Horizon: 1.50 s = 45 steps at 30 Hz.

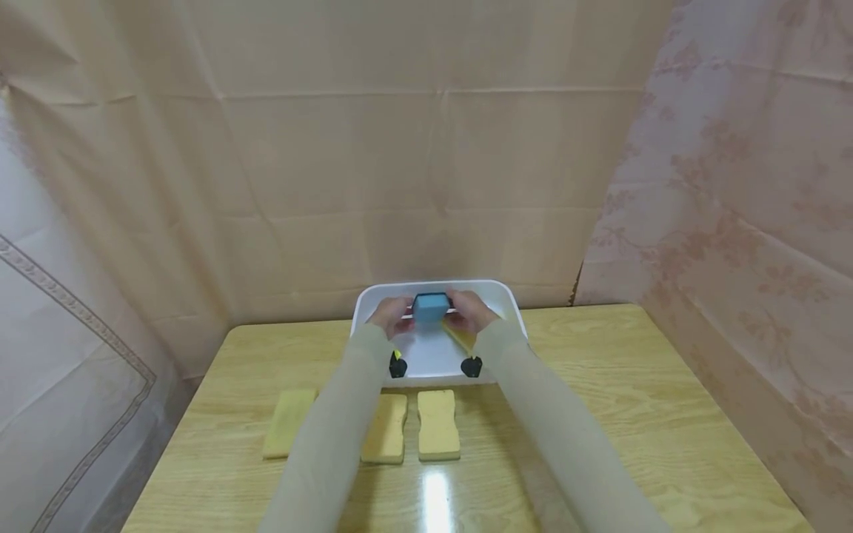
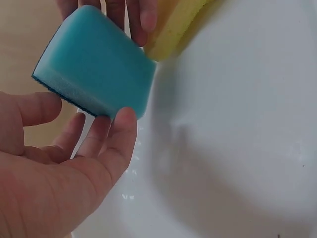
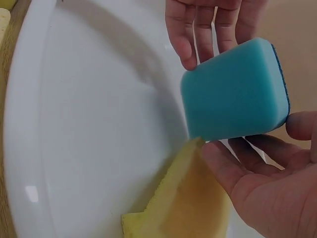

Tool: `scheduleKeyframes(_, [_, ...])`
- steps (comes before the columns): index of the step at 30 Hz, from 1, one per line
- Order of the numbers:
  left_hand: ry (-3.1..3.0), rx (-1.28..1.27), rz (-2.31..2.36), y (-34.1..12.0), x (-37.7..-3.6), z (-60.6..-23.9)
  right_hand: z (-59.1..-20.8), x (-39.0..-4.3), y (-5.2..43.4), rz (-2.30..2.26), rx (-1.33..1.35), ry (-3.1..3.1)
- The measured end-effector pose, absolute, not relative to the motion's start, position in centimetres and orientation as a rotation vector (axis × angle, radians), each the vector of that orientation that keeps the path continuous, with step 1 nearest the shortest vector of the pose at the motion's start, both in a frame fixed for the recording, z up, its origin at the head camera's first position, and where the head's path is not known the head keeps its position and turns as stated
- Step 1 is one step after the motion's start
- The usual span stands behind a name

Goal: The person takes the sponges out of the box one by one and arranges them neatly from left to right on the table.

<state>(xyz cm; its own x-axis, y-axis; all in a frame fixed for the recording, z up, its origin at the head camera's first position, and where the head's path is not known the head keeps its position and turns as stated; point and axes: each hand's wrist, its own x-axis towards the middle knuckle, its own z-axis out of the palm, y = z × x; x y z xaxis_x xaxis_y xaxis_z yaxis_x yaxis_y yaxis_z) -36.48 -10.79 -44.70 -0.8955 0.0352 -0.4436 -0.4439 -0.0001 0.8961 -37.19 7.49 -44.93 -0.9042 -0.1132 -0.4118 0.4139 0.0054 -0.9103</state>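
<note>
A blue sponge [image 1: 430,306] with a dark scouring layer on one face is held over the far part of a white tub [image 1: 426,357]. My left hand [image 1: 389,314] grips one end, its fingertips along the sponge's edge in the left wrist view and the thumb by the dark layer. From the opposite end my right hand [image 1: 472,311] holds it, thumb likewise near the scouring face. Just beneath the right fingers, a yellow sponge [image 3: 190,198] leans inside the tub, its upper corner close to the blue one.
On the wooden table [image 1: 600,400], in front of the tub, lie two pale yellow notched sponges [image 1: 438,426] and a flat yellow piece [image 1: 289,423] farther left. A beige cloth [image 1: 426,163] hangs right behind the tub. Patterned cloth [image 1: 746,192] borders the right side.
</note>
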Motion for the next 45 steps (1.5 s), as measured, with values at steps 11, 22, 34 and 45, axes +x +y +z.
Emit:
scheduleKeyframes(11, [1.973,-0.369,1.946,-10.9,-36.3,-43.7,-44.4,-36.7,8.1,-2.047,0.257,1.875])
scheduleKeyframes(22, [1.99,-0.272,1.904,-11.3,-36.0,-43.8,-44.4,-36.4,9.0,-2.049,0.264,1.921])
scheduleKeyframes(34, [2.012,-0.344,1.878,-11.8,-35.8,-43.8,-44.1,-36.0,9.1,-1.98,0.205,1.928])
scheduleKeyframes(45, [2.193,-0.255,1.771,-11.1,-35.0,-43.5,-43.6,-35.8,9.4,-1.873,0.17,1.954])
